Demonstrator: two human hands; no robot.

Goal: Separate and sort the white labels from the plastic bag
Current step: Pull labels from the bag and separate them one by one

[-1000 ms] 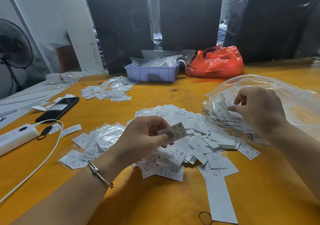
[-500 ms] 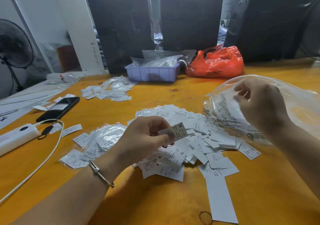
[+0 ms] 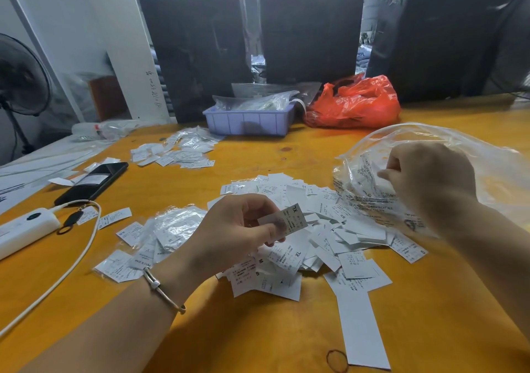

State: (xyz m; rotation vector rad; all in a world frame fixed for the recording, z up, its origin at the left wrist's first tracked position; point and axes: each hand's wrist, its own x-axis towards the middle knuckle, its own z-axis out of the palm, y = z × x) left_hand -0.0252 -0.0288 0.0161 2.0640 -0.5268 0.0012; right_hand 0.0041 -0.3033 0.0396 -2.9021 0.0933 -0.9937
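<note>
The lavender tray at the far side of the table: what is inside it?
Clear plastic bags are piled in the lavender tray, rising above its rim. Whatever lies beneath them is covered and cannot be seen.

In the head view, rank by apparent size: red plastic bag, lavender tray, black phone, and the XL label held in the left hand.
1. red plastic bag
2. lavender tray, close to the bag
3. black phone
4. XL label, pinched by the left hand, though nearest the camera
</note>
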